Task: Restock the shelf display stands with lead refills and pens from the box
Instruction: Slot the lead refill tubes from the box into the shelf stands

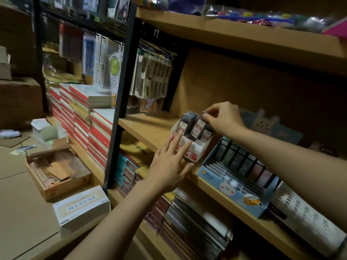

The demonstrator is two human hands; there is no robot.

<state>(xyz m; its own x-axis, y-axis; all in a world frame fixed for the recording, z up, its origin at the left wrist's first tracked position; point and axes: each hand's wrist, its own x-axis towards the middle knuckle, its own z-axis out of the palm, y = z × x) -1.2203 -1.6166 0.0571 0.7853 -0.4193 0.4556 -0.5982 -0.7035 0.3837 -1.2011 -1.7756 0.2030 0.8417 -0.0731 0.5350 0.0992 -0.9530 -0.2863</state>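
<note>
Head view has my right hand (223, 117) pinching the top of a lead refill case (197, 126) half-seated in the white stand (193, 147), while my left hand (169, 164), fingers spread, braces the stand's front. That stand sits near the shelf (142, 124) lip, so I reckon a hard push could tip it off toward 7 o'clock. Open room lies at 10 o'clock; the blue stand (238, 186) crowds 4 o'clock.

Wooden shelf (146, 128) carries white stand (195, 147), blue stand (234, 186), perhaps cards behind.
</note>
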